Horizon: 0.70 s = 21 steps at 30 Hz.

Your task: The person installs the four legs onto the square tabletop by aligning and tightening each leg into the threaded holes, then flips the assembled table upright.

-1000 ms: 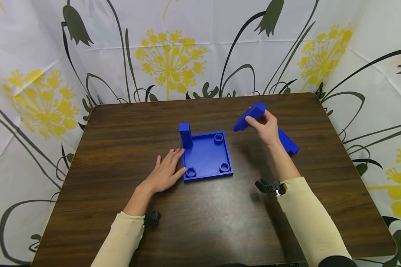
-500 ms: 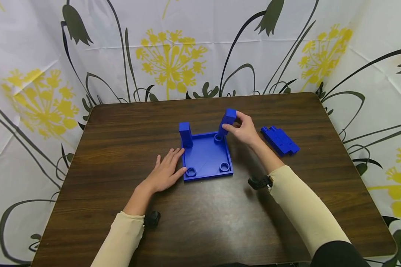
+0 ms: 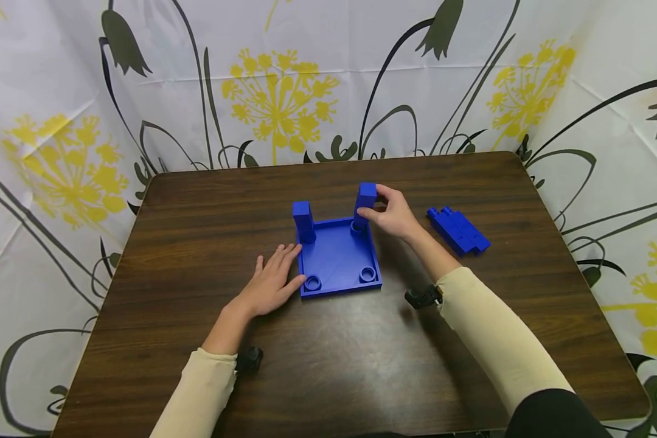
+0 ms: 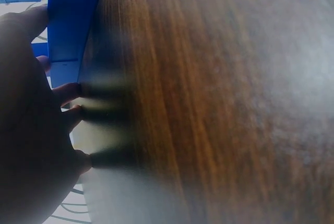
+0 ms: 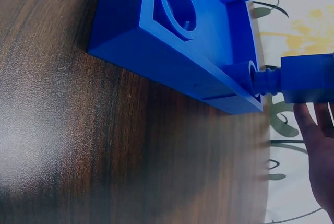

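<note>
A square blue tabletop [image 3: 339,258] lies upside down with its raised rim and round corner sockets facing up. One blue leg [image 3: 304,222] stands upright at its far left corner. My right hand [image 3: 396,214] pinches a second blue leg [image 3: 365,198] between thumb and fingers, nearly upright over the far right socket. In the right wrist view, the threaded end [image 5: 267,81] of this leg is right at the mouth of the socket [image 5: 241,75]. My left hand [image 3: 272,283] lies flat, its fingers spread, with thumb and fingertips against the tabletop's left rim.
Two more blue legs [image 3: 458,231] lie side by side on the brown wooden table [image 3: 328,371], right of my right hand. The two near sockets [image 3: 367,275] of the tabletop have nothing in them. A flowered cloth [image 3: 328,36] hangs behind the table's far edge.
My right hand has carried the leg leftward from above the table to the far right socket and turned it from slanted to nearly upright. The left hand has stayed in place.
</note>
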Tool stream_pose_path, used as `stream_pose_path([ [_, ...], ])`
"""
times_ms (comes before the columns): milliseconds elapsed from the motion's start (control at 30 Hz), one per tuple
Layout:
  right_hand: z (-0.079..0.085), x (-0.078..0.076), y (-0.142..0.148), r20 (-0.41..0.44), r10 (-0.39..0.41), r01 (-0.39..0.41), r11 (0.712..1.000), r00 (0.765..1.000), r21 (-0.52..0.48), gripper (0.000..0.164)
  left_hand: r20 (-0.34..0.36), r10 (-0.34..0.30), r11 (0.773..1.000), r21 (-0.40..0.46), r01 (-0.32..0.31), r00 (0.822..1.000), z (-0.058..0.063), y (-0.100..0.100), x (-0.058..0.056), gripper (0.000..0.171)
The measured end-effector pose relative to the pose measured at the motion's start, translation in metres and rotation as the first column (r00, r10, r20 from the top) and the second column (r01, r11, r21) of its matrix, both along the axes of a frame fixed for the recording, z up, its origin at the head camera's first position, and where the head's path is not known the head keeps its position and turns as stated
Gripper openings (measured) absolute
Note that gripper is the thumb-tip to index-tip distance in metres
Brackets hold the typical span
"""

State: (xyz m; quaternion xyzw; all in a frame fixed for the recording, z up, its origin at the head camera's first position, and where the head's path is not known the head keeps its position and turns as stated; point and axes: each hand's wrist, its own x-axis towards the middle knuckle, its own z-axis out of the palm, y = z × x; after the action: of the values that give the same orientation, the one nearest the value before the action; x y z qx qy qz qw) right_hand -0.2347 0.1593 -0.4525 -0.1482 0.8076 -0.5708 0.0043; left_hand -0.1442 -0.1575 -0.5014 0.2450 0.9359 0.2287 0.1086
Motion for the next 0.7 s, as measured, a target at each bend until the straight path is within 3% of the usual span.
stream_pose_path([
  [700,-0.0043,-0.001,-0.0041,-0.019,0.008,-0.005,0.989,1.0,0.151,0.03,0.026,0.005,0.999,-0.034,-0.004,1.0,0.0019,0.0002,-0.0011,0.069],
])
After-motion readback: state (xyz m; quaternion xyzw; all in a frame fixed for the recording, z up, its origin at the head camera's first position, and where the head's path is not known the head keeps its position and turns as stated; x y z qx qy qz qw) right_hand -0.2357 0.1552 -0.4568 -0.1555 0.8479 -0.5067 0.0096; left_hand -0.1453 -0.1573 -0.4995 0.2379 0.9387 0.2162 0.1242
